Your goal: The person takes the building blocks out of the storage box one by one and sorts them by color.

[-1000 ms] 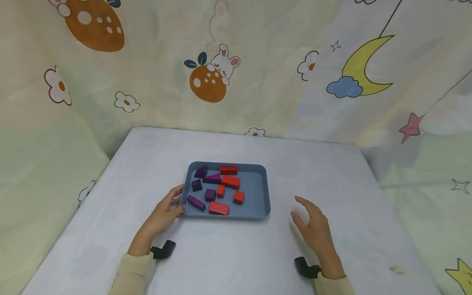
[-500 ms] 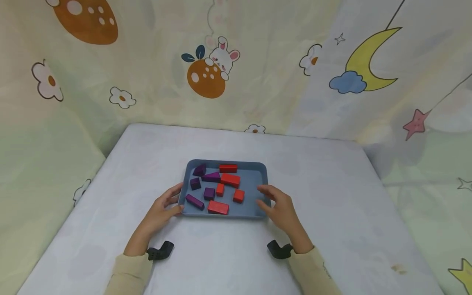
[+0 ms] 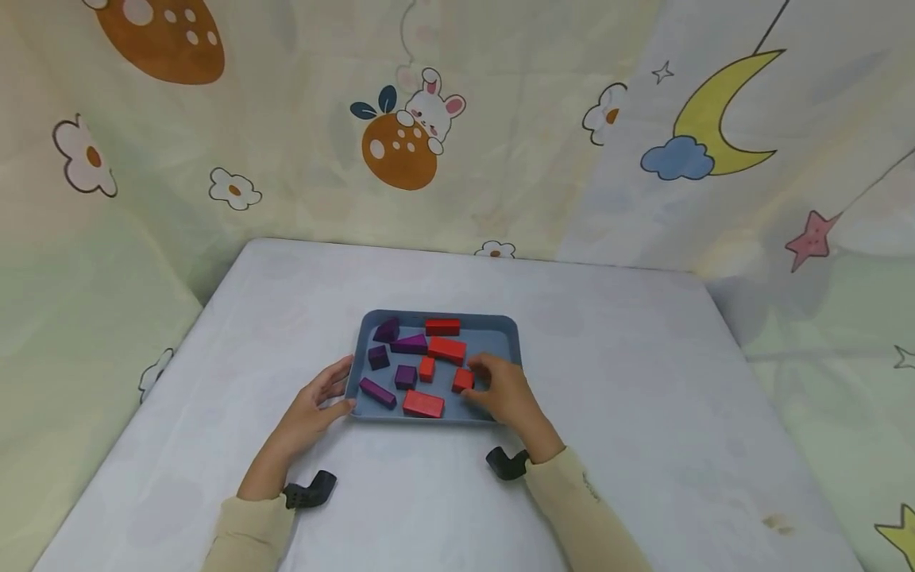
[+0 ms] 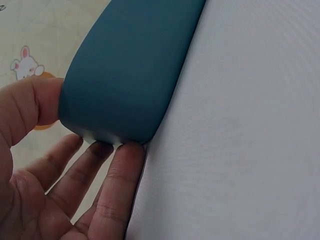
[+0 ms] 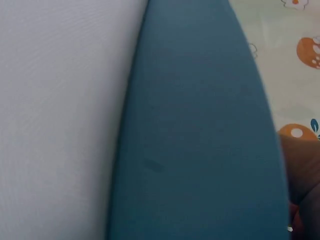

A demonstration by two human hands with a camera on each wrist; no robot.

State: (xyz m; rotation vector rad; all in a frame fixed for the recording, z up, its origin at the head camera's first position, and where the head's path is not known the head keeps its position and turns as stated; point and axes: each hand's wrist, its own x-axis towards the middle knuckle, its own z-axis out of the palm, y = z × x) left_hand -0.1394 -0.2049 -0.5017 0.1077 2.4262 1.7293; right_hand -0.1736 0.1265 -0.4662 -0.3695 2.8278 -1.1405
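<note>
A blue-grey tray [image 3: 493, 338] holds several red and purple blocks. My left hand [image 3: 314, 409] grips the tray's left end near the front corner; the left wrist view shows the thumb on one side and fingertips against the tray wall [image 4: 120, 75]. My right hand [image 3: 507, 393] reaches over the tray's right side, thumb and forefinger spread about a small red cube [image 3: 462, 380]. Whether they touch the cube is hard to tell. The tray's wall [image 5: 200, 120] hides most of the right hand in the right wrist view.
Near the cube lie a red rectangular block [image 3: 423, 404], a smaller red block [image 3: 426, 369] and a purple cube [image 3: 405, 376]. Purple pieces fill the tray's left half. A white-covered table [image 3: 608, 342] lies beneath, with a patterned curtain [image 3: 529, 159] behind.
My right hand has moved left from the table over the tray's right edge to the small red cube. The left hand has stayed on the tray; the blocks look unmoved.
</note>
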